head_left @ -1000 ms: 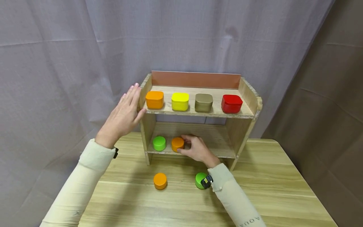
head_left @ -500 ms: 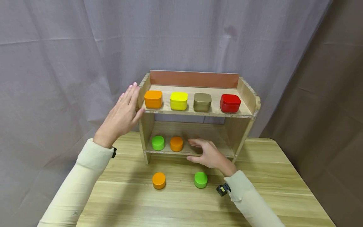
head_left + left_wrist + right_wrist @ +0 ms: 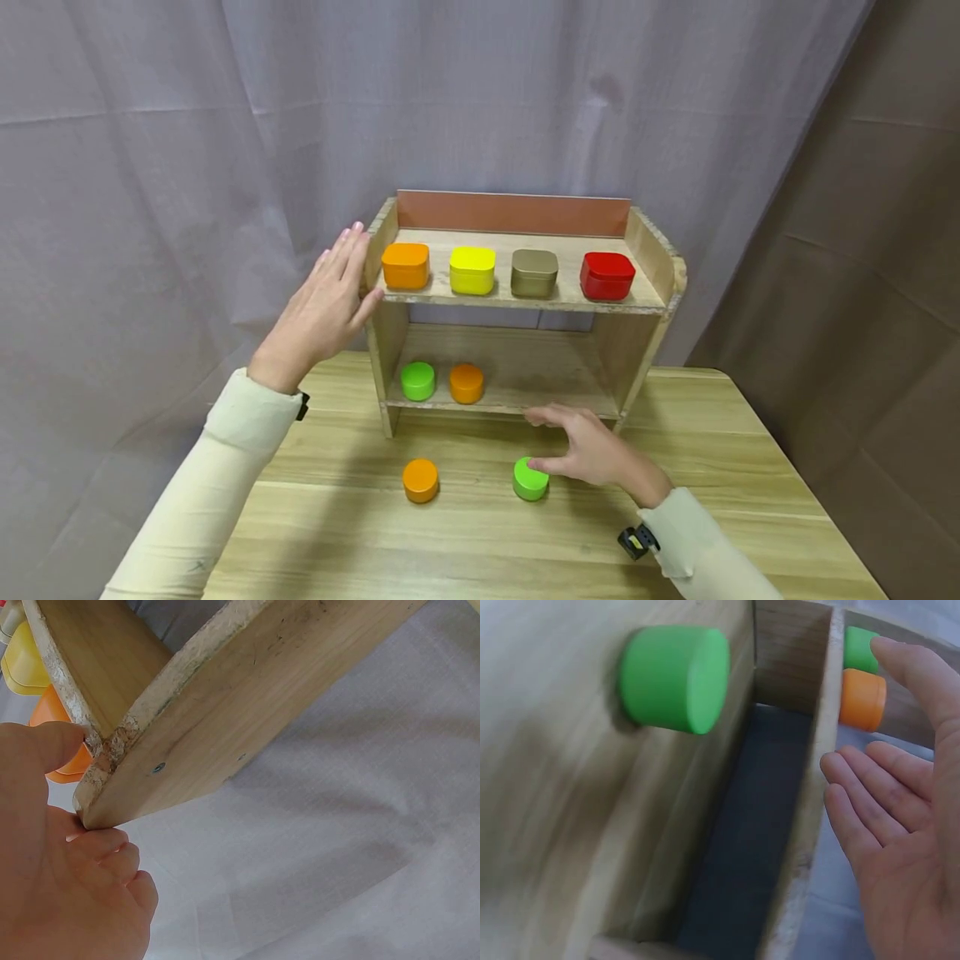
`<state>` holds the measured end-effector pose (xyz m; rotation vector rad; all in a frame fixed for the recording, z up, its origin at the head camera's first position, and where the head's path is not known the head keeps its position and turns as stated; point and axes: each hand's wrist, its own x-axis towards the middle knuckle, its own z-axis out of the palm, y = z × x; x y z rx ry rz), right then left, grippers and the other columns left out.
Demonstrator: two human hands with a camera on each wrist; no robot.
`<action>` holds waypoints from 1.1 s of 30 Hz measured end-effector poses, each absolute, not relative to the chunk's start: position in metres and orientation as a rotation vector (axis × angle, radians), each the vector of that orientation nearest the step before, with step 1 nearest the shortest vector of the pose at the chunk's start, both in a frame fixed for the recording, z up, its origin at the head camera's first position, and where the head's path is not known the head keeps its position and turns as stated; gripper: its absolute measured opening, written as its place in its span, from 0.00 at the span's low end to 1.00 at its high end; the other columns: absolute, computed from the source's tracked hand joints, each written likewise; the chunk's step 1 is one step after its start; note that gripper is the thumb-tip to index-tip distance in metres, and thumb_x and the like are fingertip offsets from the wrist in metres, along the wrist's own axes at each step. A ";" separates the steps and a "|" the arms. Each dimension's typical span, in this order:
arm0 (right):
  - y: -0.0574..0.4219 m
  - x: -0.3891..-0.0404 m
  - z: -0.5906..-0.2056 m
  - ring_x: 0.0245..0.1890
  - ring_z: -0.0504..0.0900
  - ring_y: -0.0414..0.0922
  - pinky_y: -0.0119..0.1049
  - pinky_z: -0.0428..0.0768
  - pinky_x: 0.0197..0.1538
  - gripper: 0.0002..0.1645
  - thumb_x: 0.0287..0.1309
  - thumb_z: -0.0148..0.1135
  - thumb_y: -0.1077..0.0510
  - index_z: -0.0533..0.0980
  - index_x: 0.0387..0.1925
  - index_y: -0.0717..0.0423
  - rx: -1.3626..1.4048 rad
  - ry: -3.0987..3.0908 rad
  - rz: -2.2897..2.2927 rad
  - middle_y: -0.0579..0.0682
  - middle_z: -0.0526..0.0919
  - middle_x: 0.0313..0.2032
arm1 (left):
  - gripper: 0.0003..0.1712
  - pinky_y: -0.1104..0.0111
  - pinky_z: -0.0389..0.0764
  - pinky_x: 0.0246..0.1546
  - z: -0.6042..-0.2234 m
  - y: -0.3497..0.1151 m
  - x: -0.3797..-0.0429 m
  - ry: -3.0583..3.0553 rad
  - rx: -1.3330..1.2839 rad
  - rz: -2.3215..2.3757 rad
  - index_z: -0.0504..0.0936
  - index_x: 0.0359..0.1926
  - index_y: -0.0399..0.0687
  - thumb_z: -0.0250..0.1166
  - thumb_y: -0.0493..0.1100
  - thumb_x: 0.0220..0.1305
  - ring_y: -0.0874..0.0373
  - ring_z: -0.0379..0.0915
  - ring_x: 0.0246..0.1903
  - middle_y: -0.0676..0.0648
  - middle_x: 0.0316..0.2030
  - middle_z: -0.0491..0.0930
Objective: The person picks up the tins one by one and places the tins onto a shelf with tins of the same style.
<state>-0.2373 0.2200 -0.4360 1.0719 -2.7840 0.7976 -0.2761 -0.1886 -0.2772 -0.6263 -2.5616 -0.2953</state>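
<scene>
My left hand rests with straight fingers along the left side panel of a small two-tier wooden shelf. Its thumb touches the front edge of the upper board. My right hand, fingers spread and holding nothing, hovers in front of the shelf. In the head view its thumb overlaps a green round tin on the table; the right wrist view shows that green tin apart from the fingers. On the lower board stand another green round tin and an orange round tin, side by side at the left.
A second orange round tin lies on the wooden table. Along the upper board stand orange, yellow, olive and red rounded-square tins. A grey curtain hangs behind.
My right hand has let go of the orange round tin on the lower board and moved right and down toward the green tin on the table. The left hand has stayed put.
</scene>
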 end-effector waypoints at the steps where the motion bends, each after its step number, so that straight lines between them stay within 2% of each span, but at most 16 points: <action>1: 0.222 -0.236 -0.439 0.60 0.85 0.53 0.53 0.84 0.64 0.43 0.60 0.77 0.41 0.76 0.69 0.60 1.069 -2.782 0.799 0.54 0.86 0.61 | 0.45 0.42 0.48 0.84 -0.277 -0.189 -0.276 -2.561 -0.626 -0.296 0.42 0.85 0.36 0.53 0.52 0.83 0.40 0.38 0.85 0.36 0.86 0.40; 6: 0.230 -0.232 -0.459 0.60 0.86 0.53 0.54 0.85 0.63 0.41 0.60 0.77 0.41 0.77 0.68 0.58 1.039 -2.785 0.852 0.54 0.87 0.60 | 0.45 0.43 0.49 0.84 -0.277 -0.188 -0.276 -2.555 -0.626 -0.295 0.42 0.85 0.36 0.53 0.52 0.83 0.40 0.38 0.85 0.36 0.86 0.40; 12: 0.235 -0.228 -0.488 0.62 0.85 0.59 0.57 0.84 0.63 0.43 0.58 0.79 0.44 0.76 0.67 0.62 1.003 -2.826 0.947 0.58 0.85 0.63 | 0.45 0.43 0.49 0.84 -0.278 -0.187 -0.277 -2.554 -0.631 -0.293 0.43 0.85 0.36 0.53 0.52 0.83 0.40 0.39 0.85 0.36 0.85 0.41; 19: 0.235 -0.229 -0.514 0.57 0.88 0.57 0.50 0.86 0.62 0.43 0.54 0.82 0.48 0.77 0.64 0.69 1.007 -2.803 1.013 0.61 0.86 0.59 | 0.45 0.43 0.49 0.84 -0.280 -0.188 -0.276 -2.559 -0.627 -0.292 0.42 0.85 0.36 0.53 0.52 0.83 0.39 0.39 0.85 0.35 0.85 0.41; 27: 0.235 -0.232 -0.524 0.53 0.89 0.53 0.45 0.88 0.59 0.42 0.51 0.83 0.51 0.77 0.63 0.67 0.979 -2.812 1.053 0.56 0.87 0.57 | 0.45 0.43 0.49 0.84 -0.279 -0.188 -0.276 -2.550 -0.629 -0.301 0.43 0.85 0.36 0.53 0.52 0.83 0.40 0.39 0.85 0.36 0.85 0.41; 33: 0.233 -0.234 -0.527 0.50 0.89 0.50 0.41 0.89 0.56 0.36 0.51 0.84 0.54 0.80 0.59 0.62 0.970 -2.803 1.107 0.54 0.88 0.54 | 0.45 0.43 0.49 0.84 -0.278 -0.188 -0.277 -2.548 -0.626 -0.297 0.43 0.85 0.36 0.54 0.52 0.83 0.40 0.39 0.85 0.36 0.86 0.41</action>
